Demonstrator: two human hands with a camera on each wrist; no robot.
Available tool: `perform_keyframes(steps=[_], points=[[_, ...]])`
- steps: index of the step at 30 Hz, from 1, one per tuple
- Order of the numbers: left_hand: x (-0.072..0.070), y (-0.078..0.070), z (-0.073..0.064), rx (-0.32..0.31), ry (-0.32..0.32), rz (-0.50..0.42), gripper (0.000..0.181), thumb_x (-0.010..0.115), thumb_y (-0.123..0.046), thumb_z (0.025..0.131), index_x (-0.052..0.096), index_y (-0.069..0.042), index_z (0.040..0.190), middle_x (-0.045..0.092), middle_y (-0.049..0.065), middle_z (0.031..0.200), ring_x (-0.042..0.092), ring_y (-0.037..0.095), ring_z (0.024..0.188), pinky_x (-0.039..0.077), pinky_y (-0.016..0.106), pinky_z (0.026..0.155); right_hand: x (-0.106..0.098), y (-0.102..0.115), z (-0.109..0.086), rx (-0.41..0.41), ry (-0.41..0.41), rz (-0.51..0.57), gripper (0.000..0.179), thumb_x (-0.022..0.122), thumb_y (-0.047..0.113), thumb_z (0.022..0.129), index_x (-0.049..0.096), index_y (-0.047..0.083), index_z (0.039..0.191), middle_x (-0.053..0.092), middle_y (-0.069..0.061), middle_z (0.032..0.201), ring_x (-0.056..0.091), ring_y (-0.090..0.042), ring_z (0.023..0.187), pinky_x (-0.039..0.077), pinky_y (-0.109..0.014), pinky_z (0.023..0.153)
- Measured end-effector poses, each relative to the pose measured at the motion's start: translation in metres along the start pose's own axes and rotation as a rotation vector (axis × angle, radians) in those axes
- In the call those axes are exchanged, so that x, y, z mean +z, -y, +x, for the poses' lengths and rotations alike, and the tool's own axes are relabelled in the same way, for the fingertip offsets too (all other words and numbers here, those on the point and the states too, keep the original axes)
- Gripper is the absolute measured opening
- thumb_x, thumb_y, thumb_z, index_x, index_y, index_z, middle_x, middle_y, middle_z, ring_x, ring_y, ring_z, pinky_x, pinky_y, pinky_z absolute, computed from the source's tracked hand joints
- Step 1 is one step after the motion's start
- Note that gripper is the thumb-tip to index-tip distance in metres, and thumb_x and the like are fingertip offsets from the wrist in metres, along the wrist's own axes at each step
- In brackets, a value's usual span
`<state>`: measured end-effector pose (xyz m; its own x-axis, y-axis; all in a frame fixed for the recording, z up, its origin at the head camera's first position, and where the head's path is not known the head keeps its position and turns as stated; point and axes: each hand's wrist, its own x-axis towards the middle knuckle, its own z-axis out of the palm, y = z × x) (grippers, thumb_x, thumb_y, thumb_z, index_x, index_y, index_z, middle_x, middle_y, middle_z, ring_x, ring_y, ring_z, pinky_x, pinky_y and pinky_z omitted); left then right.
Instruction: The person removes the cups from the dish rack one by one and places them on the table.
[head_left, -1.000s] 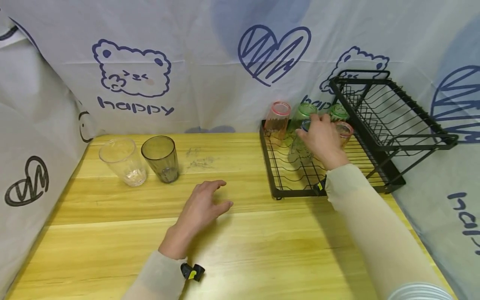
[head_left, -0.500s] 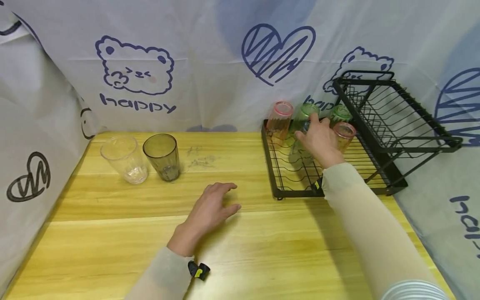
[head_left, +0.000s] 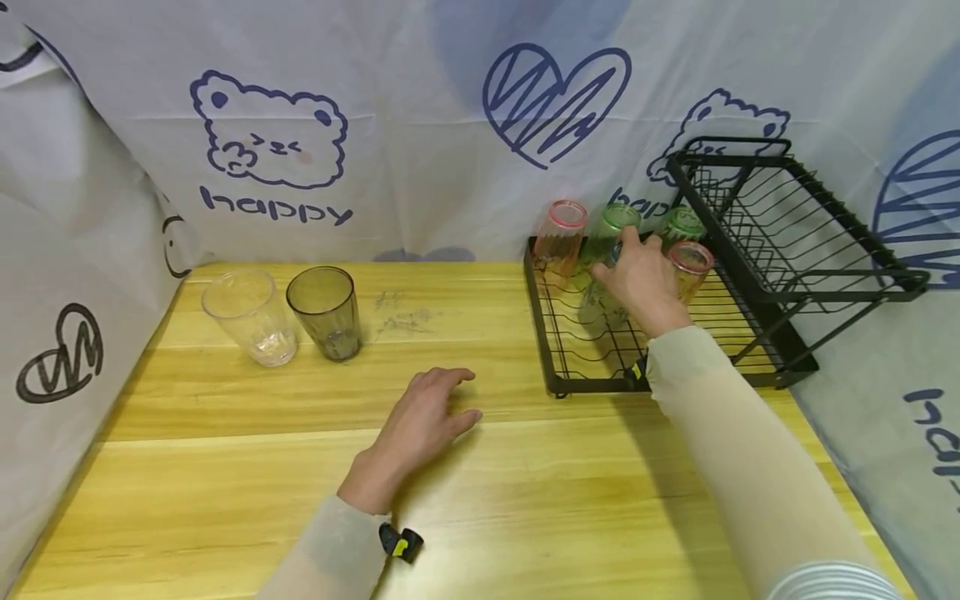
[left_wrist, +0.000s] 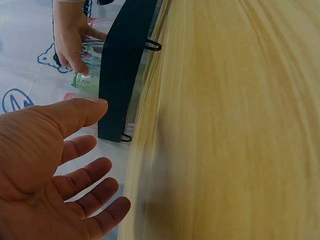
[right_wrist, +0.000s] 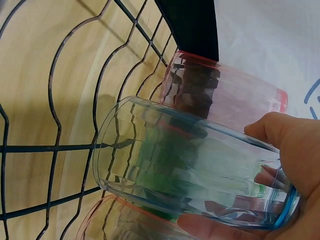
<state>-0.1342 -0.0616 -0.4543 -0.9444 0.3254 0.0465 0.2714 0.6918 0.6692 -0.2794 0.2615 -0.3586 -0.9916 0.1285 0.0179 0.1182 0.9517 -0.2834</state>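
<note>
Glasses (right_wrist: 190, 155) in rack (head_left: 551, 387) (on table (head_left: 525, 483))

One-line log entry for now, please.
Right hand: holds blue-tinted glass at rack | left hand: empty, over table | clear glass, dark glass: upright on table

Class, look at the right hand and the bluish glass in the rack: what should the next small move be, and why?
Probably, the right hand should loosen its grip and lift away. The bluish glass is mouth down in the black rack and appears to rest on it, while the clear glass and smoky glass stand on the wooden table.
</note>
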Motion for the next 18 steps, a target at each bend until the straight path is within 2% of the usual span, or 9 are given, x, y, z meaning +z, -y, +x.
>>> perform_keyframes(steps=[12, 18], points=[[-0.0003, 0.0008, -0.0020, -0.027, -0.006, 0.014, 0.055, 0.080, -0.032, 0.095, 0.063, -0.013, 0.144, 0.062, 0.011, 0.146, 0.055, 0.034, 0.136, 0.047, 0.050, 0.114, 0.0004, 0.0001, -0.0044, -0.034, -0.060, -0.006, 0.064, 0.056, 0.042, 0.104, 0.039, 0.001, 0.150, 0.048, -0.036, 0.128, 0.059, -0.049, 0.086, 0.053, -0.060, 0.070], [-0.0022, 0.0019, -0.0029, -0.041, -0.007, 0.004, 0.058, 0.080, -0.032, 0.095, 0.061, -0.012, 0.146, 0.060, 0.013, 0.147, 0.054, 0.035, 0.137, 0.047, 0.051, 0.115, -0.0040, 0.0052, -0.0079, -0.034, -0.084, 0.020, 0.063, 0.056, 0.042, 0.105, 0.039, 0.002, 0.150, 0.048, -0.035, 0.131, 0.058, -0.049, 0.089, 0.053, -0.061, 0.072]])
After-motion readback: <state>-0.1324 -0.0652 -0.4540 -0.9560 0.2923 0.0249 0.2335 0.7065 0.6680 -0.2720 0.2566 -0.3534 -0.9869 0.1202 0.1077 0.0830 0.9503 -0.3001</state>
